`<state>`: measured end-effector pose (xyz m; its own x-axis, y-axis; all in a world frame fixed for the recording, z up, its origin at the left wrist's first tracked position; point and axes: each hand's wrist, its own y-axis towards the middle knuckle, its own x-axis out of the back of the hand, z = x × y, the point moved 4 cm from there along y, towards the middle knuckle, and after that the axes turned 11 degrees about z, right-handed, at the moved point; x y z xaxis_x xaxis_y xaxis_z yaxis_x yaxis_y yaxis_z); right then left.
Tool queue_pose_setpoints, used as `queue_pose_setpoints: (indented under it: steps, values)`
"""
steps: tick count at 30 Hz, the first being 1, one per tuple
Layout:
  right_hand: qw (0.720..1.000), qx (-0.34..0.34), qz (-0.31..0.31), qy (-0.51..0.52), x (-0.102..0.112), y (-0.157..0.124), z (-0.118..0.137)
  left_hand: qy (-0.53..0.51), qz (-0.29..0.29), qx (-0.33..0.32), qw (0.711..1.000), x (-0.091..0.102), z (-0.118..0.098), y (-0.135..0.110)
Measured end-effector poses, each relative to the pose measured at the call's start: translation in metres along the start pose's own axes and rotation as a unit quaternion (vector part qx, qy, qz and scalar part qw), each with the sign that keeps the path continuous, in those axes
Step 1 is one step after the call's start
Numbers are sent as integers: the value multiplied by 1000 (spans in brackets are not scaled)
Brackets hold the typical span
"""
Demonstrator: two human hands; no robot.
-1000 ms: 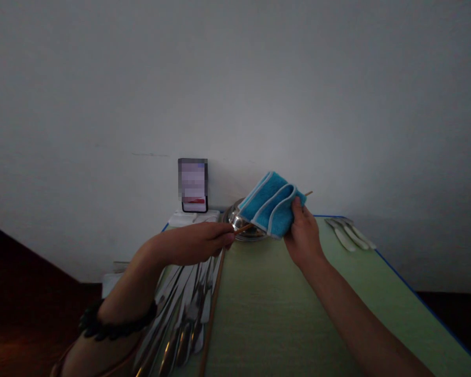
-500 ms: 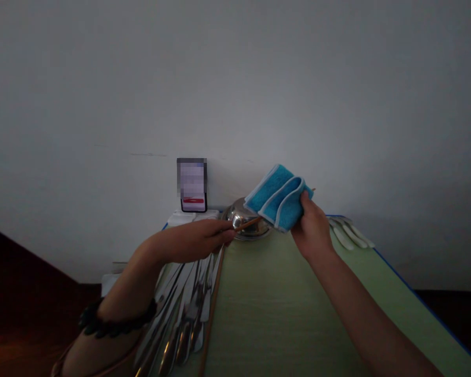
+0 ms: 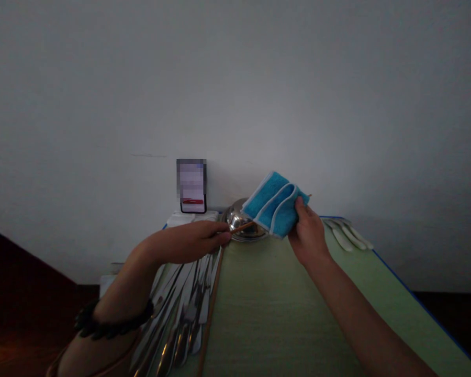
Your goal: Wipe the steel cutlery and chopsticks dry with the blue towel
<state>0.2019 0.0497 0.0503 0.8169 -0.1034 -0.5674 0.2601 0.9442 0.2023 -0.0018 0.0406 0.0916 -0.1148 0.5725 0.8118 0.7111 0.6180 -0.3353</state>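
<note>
A thin brown wooden chopstick (image 3: pixel 242 227) runs sideways in front of me, slanting up to the right. My left hand (image 3: pixel 204 241) pinches its left end. Around its right part, a folded blue cloth (image 3: pixel 277 204) with white edging is closed by my right hand (image 3: pixel 310 230). The chopstick's tip pokes out past the cloth on the right. Behind and below them, a shiny metal bowl (image 3: pixel 241 212) stands at the back of the green table, partly hidden by the cloth.
Several metal knives and forks (image 3: pixel 184 314) lie on the left, with another brown stick (image 3: pixel 211 319) along them. Spoons with pale handles (image 3: pixel 347 235) rest at the back right. A phone (image 3: pixel 192 186) leans on the wall. The green table (image 3: pixel 275 309) has blue edges.
My right hand and the cloth have shifted slightly left and down. My left hand still pinches the chopstick's end, a touch further left.
</note>
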Motion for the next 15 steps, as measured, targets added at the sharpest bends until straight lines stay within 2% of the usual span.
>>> queue_pose_setpoints:
  steps: [4, 7, 9, 10, 12, 15]
  values:
    - [1000, 4, 8, -1, -1, 0, 4, -15, -17, -5, 1000, 3, 1, -6]
    - [999, 41, 1, -15, 6, 4, 17, -16, -25, -4, 1000, 7, 10, -15]
    - [996, 66, 12, -66, 12, 7, 27, -12, -29, 2, 999, 9, 18, -20]
    - [990, 65, 38, -118, 14, 8, 31, -7, -36, 8, 999, 11, 23, -22]
    - [955, 38, 127, -267, 14, 9, 36, 11, -61, 19, 998, 14, 31, -24]
    - [842, -19, 281, -459, 11, 4, 35, 47, -103, 23, 993, 16, 39, -22]
